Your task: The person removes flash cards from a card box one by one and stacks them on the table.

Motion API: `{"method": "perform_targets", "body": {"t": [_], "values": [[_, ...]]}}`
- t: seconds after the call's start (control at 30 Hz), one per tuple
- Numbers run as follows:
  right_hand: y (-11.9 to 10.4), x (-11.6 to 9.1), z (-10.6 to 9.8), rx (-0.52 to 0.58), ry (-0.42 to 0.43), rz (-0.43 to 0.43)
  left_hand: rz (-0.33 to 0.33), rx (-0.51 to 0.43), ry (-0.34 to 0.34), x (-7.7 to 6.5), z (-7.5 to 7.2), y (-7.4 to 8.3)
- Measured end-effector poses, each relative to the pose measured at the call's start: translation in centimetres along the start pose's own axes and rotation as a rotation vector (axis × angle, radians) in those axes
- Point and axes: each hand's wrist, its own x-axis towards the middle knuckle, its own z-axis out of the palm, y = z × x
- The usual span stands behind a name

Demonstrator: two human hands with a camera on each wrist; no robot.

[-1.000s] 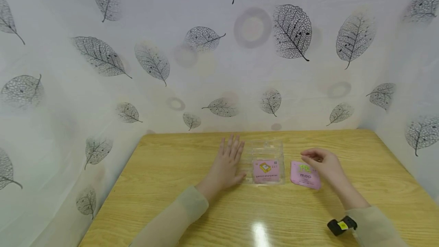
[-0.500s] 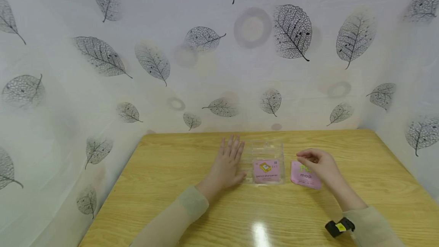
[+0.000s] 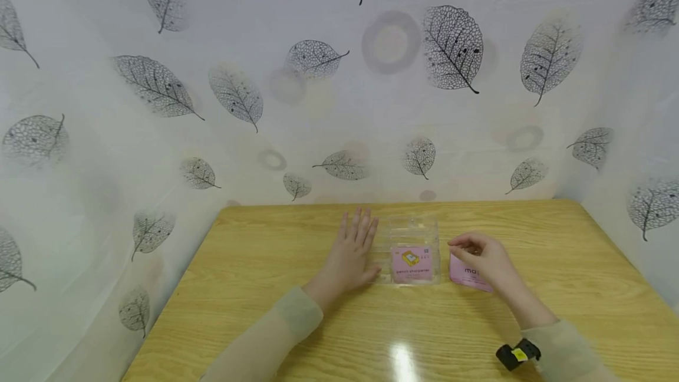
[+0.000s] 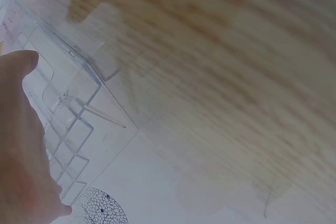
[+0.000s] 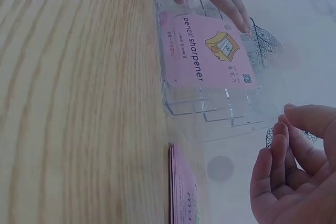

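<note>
My left hand (image 3: 350, 259) lies at the left side of a clear plastic stepped rack (image 3: 414, 231), with its fingers extended and its thumb over the rack's near left part. A pink card (image 3: 414, 271) printed "pencil sharpener" leans in the rack's front step. Just right of the rack lies a stack of pink cards (image 3: 467, 279), the top one reading "map". Above this stack hovers my right hand (image 3: 488, 258), partly covering it. In the right wrist view, the right hand's fingers (image 5: 265, 169) are loosely curled, thumb near the index fingertip, with nothing visible between them.
The wooden table (image 3: 254, 240) ends at a pale curtain (image 3: 339, 117) with leaf prints behind and at both sides. A black device (image 3: 511, 357) with a yellow label is worn at the right wrist.
My right hand has moved left over the card stack, toward the rack, and now covers more of the top card. The left hand, rack and cards have stayed put.
</note>
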Motion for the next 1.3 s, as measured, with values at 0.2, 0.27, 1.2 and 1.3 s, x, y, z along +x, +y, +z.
{"method": "perform_targets", "body": {"t": [0.2,0.27,1.2,1.3], "values": [[-0.1,0.0,0.6,-0.002,-0.016,0.007,0.0,0.001,0.001,0.1,0.1,0.0],[-0.1,0.0,0.8,-0.004,-0.02,0.008,-0.001,0.0,0.004,0.1,0.1,0.0],[0.1,0.4,2.2,0.023,-0.064,0.082,0.0,-0.006,0.019,0.0,0.0,-0.1],[0.0,0.4,2.4,0.036,-0.071,0.095,0.0,-0.007,0.019,0.0,0.0,-0.1]]}}
